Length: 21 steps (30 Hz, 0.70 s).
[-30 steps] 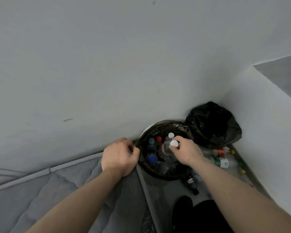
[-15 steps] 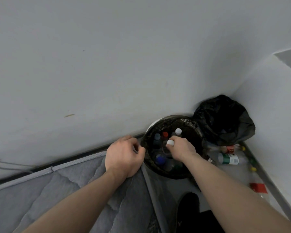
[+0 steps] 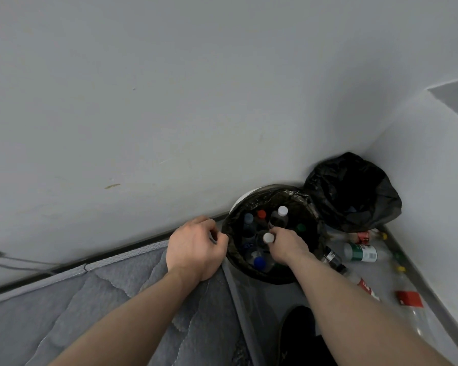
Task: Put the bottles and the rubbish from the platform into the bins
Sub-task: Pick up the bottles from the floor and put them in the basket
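Observation:
A round bin [image 3: 251, 200] lined with a black bag stands by the wall and holds several upright bottles with white, red, blue and green caps. My right hand [image 3: 287, 245] reaches into it and grips a clear bottle with a white cap [image 3: 268, 237] near its neck. At the bin's left edge, my left hand [image 3: 195, 249] is closed on the rim of the black liner. A second bin [image 3: 354, 191], draped in a black bag, stands in the corner behind.
Loose bottles lie on the floor right of the bins: one with a green label [image 3: 361, 252], a dark one [image 3: 333, 258], a large clear one with a red label [image 3: 409, 299]. A grey quilted mattress [image 3: 103, 299] fills the lower left. Walls close in behind and at right.
My right hand has gone lower into the bin with the white-capped bottle. The view has swung slightly, bringing more floor bottles into sight at right. The left hand stays on the liner.

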Each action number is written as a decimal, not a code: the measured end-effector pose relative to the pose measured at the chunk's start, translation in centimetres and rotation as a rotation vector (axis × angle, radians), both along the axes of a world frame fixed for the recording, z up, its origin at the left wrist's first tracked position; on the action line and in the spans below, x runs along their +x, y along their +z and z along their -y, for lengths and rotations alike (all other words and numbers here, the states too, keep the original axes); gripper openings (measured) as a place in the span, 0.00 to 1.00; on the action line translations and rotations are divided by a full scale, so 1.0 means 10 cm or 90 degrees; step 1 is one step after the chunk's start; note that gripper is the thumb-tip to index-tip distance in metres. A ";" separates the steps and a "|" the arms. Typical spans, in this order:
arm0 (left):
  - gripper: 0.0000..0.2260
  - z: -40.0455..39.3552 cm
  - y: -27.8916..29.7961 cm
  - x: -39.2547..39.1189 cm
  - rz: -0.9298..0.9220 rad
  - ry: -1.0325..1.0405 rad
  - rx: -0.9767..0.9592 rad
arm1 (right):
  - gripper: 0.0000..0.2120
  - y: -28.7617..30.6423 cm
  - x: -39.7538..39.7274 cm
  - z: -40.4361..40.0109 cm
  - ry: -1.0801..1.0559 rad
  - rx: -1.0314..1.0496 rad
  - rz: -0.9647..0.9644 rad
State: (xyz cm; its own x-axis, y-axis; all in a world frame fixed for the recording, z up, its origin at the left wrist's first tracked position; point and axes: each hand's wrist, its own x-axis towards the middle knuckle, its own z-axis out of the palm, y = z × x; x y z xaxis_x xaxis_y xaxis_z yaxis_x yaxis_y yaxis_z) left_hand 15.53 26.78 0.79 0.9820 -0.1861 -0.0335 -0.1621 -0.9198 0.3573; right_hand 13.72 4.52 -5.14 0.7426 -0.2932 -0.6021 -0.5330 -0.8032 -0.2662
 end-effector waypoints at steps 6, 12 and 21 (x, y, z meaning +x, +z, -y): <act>0.12 0.00 0.00 0.01 -0.008 0.001 0.004 | 0.26 -0.13 0.02 0.04 0.006 0.025 -0.038; 0.12 0.01 0.00 0.01 -0.011 -0.004 0.005 | 0.33 -0.23 0.00 0.10 0.007 0.082 -0.125; 0.12 0.03 0.05 -0.01 -0.031 0.007 0.007 | 0.30 0.02 -0.01 0.10 -0.006 0.138 -0.060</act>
